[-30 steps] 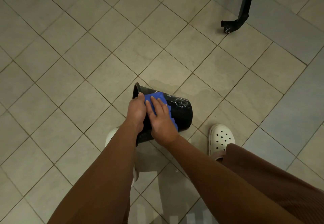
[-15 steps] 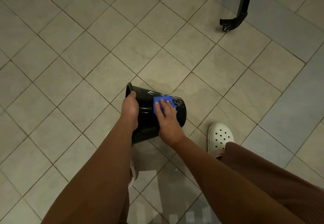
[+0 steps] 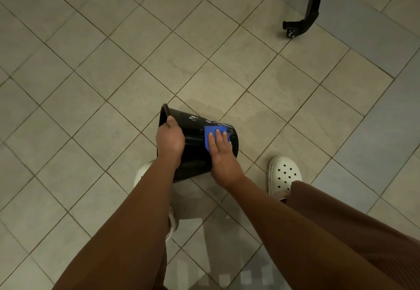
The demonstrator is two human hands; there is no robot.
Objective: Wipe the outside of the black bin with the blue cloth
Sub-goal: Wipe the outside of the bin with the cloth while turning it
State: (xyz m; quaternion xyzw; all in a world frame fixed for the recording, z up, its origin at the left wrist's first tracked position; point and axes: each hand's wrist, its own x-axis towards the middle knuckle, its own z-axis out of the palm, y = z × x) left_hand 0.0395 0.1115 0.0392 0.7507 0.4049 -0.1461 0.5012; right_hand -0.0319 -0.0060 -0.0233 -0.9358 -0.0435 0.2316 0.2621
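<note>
1. Hidden: the bin's (image 3: 193,137) opening faces left, away from the camera, so its inside cannot be seen. Its lower side is covered by both forearms.
2. Hidden: the left shoe (image 3: 142,172) shows only as a pale sliver beside the left forearm; the rest is behind the arm. The right shoe's (image 3: 284,174) heel is covered by a brown trouser leg (image 3: 341,221).
3. Cut off: a black metal leg (image 3: 311,10) with a small foot, top right, runs out of the top edge; what it belongs to cannot be told.
4. Hard to make out: white flecks on the bin's upper side near the base, foam or droplets, cannot tell which. A faint darker patch on the floor (image 3: 91,85) beyond the bin may be damp.
5. Count: one black bin, one blue cloth (image 3: 212,134), two hands, two white perforated shoes, one black leg.
6. Bin position: lying on its side over the tiled floor, between the feet, rim to the left, base to the right. Whether it touches the floor is not visible.
7. Left hand (image 3: 169,139): curled over the bin's rim end, thumb on top, gripping it.
8. Right hand (image 3: 220,151): flat and spread, fingers (image 3: 218,134) pressing the cloth against the bin's outer wall near the base; not closed around anything.
</note>
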